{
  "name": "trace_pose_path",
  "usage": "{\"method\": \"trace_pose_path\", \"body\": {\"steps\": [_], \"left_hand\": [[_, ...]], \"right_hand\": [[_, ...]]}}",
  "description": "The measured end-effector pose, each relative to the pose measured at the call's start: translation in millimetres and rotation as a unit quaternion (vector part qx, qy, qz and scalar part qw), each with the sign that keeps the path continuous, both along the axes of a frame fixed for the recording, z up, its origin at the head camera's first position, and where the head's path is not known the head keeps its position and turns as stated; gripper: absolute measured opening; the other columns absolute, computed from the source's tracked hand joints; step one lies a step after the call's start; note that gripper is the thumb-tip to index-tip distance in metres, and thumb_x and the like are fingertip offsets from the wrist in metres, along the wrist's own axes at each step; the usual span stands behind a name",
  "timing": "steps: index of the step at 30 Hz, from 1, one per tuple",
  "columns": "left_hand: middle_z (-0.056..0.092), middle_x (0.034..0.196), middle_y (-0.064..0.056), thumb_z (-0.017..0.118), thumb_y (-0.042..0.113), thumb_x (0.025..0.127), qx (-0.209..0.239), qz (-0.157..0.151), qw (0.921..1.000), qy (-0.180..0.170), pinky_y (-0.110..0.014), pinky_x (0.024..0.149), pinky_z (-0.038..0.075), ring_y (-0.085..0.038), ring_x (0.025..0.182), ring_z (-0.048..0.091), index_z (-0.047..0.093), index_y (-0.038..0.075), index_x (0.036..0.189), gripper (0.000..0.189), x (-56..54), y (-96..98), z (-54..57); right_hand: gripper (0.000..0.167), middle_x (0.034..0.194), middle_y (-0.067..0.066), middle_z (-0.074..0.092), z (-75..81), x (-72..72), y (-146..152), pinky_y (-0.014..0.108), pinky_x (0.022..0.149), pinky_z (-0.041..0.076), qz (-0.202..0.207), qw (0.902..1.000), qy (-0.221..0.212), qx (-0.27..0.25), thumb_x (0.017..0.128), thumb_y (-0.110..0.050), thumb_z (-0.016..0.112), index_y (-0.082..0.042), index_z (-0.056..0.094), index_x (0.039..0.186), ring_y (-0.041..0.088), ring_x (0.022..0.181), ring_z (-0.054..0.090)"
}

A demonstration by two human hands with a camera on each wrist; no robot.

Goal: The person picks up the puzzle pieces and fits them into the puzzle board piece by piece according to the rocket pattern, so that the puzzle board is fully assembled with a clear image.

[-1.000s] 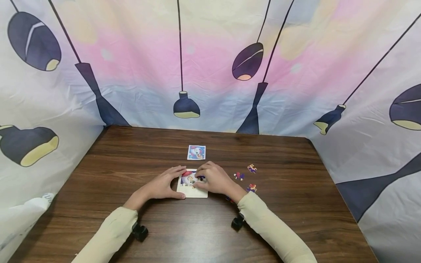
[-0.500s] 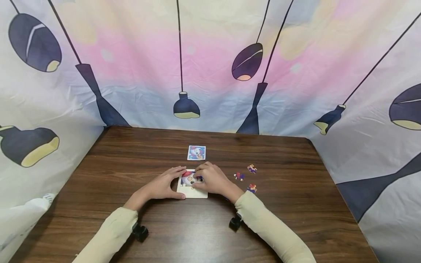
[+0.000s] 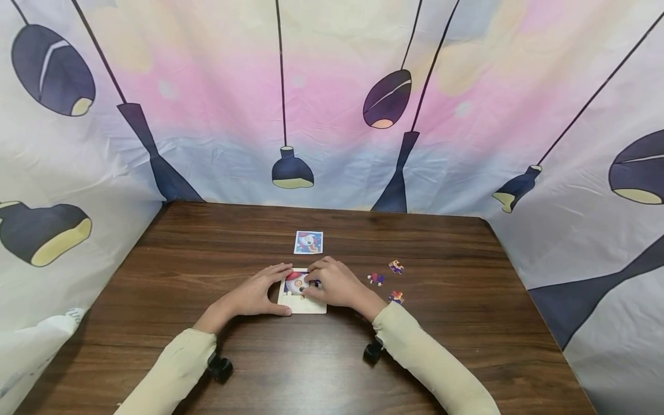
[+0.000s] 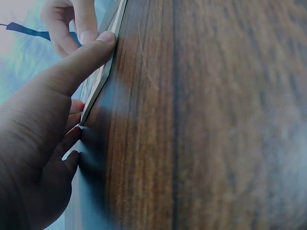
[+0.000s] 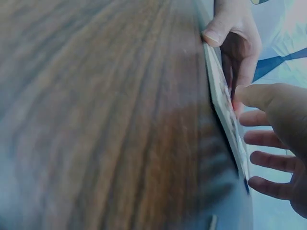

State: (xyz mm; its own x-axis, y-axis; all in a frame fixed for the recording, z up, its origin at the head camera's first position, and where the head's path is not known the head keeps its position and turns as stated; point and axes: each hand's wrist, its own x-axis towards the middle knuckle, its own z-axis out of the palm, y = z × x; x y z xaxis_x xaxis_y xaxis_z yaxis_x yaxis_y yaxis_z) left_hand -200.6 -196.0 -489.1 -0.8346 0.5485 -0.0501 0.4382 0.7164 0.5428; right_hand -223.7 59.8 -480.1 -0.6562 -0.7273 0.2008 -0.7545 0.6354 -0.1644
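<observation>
A pale, square jigsaw board (image 3: 303,305) lies on the table with part of a picture, a white figure with a red top, filling its far half. My left hand (image 3: 256,292) grips its left side, thumb at the near edge and fingers at the far corner. In the left wrist view that thumb (image 4: 103,40) rests on the rim. Over the board's right half, my right hand (image 3: 334,282) has thumb and fingers bent down around a dark-blue puzzle piece (image 3: 317,283), mostly hidden by the hand. The right wrist view shows its fingers (image 5: 266,139) spread close along the board (image 5: 221,98).
Beyond the board lies a small square picture card (image 3: 308,242). Right of the right hand are loose jigsaw pieces: one far (image 3: 396,266), a purple-and-red cluster (image 3: 376,279), and another piece (image 3: 396,297) near the sleeve. A printed cloth (image 3: 332,115) encloses the wooden table (image 3: 207,230).
The right hand has shifted slightly left over the board, its fingertips still on the picture. My left hand keeps its hold. The whole view has drifted a little.
</observation>
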Motion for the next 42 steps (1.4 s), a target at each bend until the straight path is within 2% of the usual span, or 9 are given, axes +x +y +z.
{"method": "trace_pose_path", "body": {"steps": [8, 24, 33, 42], "left_hand": [[0.032, 0.165, -0.012, 0.080, 0.065, 0.078, -0.006, 0.002, 1.0000, 0.003, -0.068, 0.115, 0.028, -0.041, 0.152, 0.027, 0.040, 0.010, 0.158, 0.104, -0.6, -0.2, -2.8], [0.035, 0.164, -0.014, 0.081, 0.064, 0.077, 0.000, -0.003, 0.9998, 0.019, -0.067, 0.114, 0.030, -0.042, 0.151, 0.029, 0.041, 0.008, 0.157, 0.105, 0.1, -1.3, -3.5], [0.034, 0.164, -0.014, 0.081, 0.065, 0.077, 0.006, -0.005, 0.9999, 0.015, -0.067, 0.115, 0.030, -0.041, 0.151, 0.029, 0.041, 0.007, 0.157, 0.106, -0.1, -0.3, -2.4], [0.033, 0.164, -0.013, 0.080, 0.065, 0.077, 0.005, -0.006, 0.9999, 0.012, -0.067, 0.115, 0.029, -0.041, 0.151, 0.028, 0.041, 0.008, 0.157, 0.106, -1.0, -0.9, -2.8]], "right_hand": [[0.033, 0.125, 0.003, 0.070, 8.6, 5.4, 31.7, 0.040, 0.098, 0.053, -0.004, 0.9982, -0.033, -0.049, 0.099, -0.038, 0.067, -0.015, 0.077, 0.121, 0.021, 0.116, 0.062], [0.040, 0.125, 0.003, 0.071, 5.0, 7.4, 117.7, 0.047, 0.096, 0.054, -0.096, 0.9900, -0.030, -0.100, 0.095, -0.040, 0.073, -0.014, 0.074, 0.126, 0.023, 0.117, 0.063], [0.040, 0.118, 0.005, 0.074, -3.4, 8.8, 149.6, 0.047, 0.093, 0.056, -0.139, 0.9858, -0.014, -0.094, 0.092, -0.040, 0.077, -0.012, 0.077, 0.120, 0.024, 0.112, 0.065], [0.040, 0.118, 0.010, 0.073, -7.5, 13.3, 160.8, 0.050, 0.091, 0.056, -0.164, 0.9845, -0.011, -0.062, 0.089, -0.041, 0.080, -0.012, 0.079, 0.117, 0.028, 0.109, 0.064]]}}
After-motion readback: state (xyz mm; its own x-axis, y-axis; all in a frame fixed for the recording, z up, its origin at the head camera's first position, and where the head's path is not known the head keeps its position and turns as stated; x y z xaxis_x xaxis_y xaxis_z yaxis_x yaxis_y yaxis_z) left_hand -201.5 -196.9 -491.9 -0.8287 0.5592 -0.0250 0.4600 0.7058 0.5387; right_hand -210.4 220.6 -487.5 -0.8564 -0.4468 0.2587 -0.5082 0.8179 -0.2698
